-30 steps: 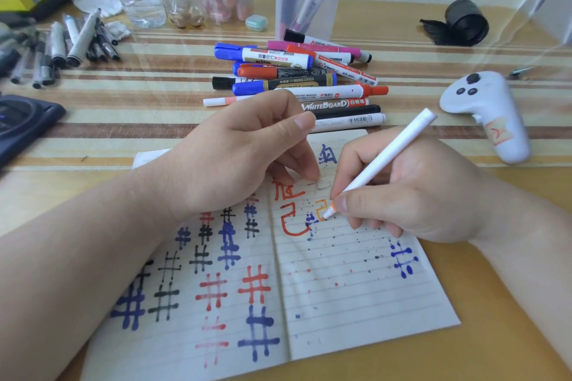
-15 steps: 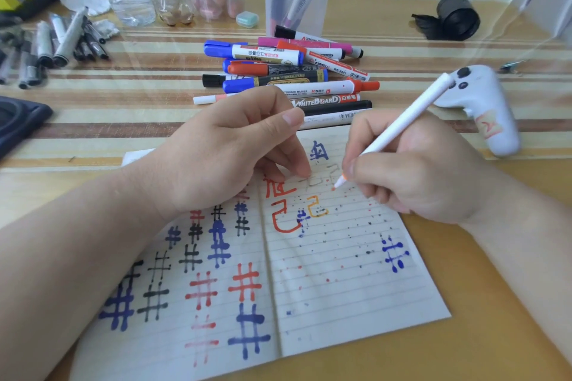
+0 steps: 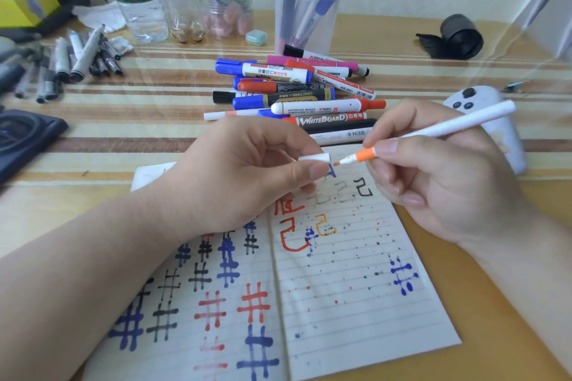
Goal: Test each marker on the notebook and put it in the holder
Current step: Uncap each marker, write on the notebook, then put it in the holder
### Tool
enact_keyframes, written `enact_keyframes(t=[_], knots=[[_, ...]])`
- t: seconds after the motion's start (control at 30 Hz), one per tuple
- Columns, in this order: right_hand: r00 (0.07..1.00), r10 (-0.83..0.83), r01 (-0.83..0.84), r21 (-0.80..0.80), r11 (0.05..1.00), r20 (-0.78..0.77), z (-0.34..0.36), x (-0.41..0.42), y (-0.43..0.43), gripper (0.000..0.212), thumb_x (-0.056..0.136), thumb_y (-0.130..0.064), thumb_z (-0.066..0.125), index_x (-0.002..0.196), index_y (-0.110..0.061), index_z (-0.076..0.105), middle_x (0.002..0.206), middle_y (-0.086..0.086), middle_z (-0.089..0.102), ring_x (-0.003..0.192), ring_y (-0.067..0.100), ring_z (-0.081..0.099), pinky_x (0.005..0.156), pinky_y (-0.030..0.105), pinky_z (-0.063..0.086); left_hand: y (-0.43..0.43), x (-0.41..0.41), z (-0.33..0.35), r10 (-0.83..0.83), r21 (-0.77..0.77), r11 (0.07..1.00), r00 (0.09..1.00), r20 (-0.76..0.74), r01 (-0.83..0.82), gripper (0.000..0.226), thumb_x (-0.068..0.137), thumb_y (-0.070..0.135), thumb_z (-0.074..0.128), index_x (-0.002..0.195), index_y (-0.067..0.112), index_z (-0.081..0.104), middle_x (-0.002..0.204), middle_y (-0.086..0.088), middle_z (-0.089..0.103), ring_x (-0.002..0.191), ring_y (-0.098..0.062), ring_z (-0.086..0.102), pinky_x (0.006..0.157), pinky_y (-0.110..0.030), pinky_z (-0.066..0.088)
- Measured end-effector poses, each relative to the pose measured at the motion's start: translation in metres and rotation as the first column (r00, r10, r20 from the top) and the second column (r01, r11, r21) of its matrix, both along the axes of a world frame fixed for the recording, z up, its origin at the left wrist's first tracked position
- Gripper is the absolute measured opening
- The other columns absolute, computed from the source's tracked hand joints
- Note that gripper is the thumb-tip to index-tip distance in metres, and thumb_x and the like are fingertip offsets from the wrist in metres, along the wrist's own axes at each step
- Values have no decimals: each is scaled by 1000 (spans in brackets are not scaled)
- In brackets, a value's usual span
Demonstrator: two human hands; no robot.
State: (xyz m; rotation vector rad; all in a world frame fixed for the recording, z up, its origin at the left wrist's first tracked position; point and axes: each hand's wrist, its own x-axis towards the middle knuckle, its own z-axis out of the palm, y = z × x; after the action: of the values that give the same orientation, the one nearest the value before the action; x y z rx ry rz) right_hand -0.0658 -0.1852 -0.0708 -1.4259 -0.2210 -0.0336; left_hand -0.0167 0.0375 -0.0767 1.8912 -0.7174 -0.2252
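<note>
My right hand (image 3: 439, 173) pinches a slim white marker (image 3: 448, 130) near its orange collar, its orange tip pointing left above the notebook. My left hand (image 3: 244, 176) pinches the marker's white cap (image 3: 314, 158), whose open end faces the tip a short gap away. The open lined notebook (image 3: 356, 303) lies below both hands, covered in blue, red, black and orange test marks. A pile of capped markers (image 3: 297, 93) lies just beyond the notebook. The clear plastic holder (image 3: 309, 31) stands behind the pile with several markers upright in it.
A white controller (image 3: 495, 120) lies behind my right hand. Grey and black pens (image 3: 68, 65) lie scattered at the left, near a dark case (image 3: 24, 139). Bottles (image 3: 139, 0) and a jar stand at the back. A black roll (image 3: 458, 37) sits at the back right.
My right hand lifted the marker off the page and turned its tip leftward. My left hand rose from the notebook and now holds the cap up to the tip.
</note>
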Motion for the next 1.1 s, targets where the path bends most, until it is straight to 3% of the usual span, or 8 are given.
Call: enact_keyframes(t=[0.1,0.3,0.47,0.63,0.8,0.9,1.1], knots=[[999,-43,41,55,998,20,1,0,0,13,71,-16,62,78,-5,65,52,14,49,44,22,33,40,18,23,0,-1,1,2,20,1000,1000,9,-2,12,84,40,73,92,31,75,79,4,79,77,-15,77,79,-50,61],[995,-78,79,-15,997,58,4,-5,1,9,72,-14,64,78,-8,60,54,14,53,45,24,40,41,19,27,-2,-1,1,-14,15,1000,1000,-7,14,12,84,39,73,92,30,75,80,3,79,78,-18,77,81,-50,61],[997,-53,55,-38,998,59,3,-7,4,7,74,-12,66,77,-8,60,56,14,56,46,25,43,40,19,28,-2,-2,0,-16,5,1000,1000,6,16,13,84,41,73,91,30,76,78,3,78,76,-16,77,78,-48,62],[998,9,-6,-57,998,55,4,-8,7,8,80,-9,77,80,-10,69,65,16,66,51,25,55,39,21,30,-2,-4,1,-24,-46,999,999,25,25,18,87,36,73,92,20,77,79,2,77,72,-16,76,70,-40,62],[999,-25,25,4,1000,48,8,-10,13,6,75,-21,72,76,-15,74,68,17,70,52,24,60,39,21,38,-2,-6,4,34,-114,993,990,138,-18,14,89,29,74,87,15,77,65,1,70,51,-17,68,50,-32,56],[998,-42,41,37,998,39,8,-12,15,6,74,-22,71,72,-17,74,65,16,68,48,24,59,40,25,43,-3,-11,6,47,-113,993,981,190,-26,15,90,28,74,83,15,77,63,3,69,49,-14,69,49,-25,53],[997,-70,68,43,997,43,5,-10,21,9,77,-19,75,74,-13,69,61,16,64,45,26,57,41,28,44,-3,-9,10,51,-24,999,944,325,-46,15,92,30,72,83,18,75,65,7,69,52,-6,69,49,-24,53]])
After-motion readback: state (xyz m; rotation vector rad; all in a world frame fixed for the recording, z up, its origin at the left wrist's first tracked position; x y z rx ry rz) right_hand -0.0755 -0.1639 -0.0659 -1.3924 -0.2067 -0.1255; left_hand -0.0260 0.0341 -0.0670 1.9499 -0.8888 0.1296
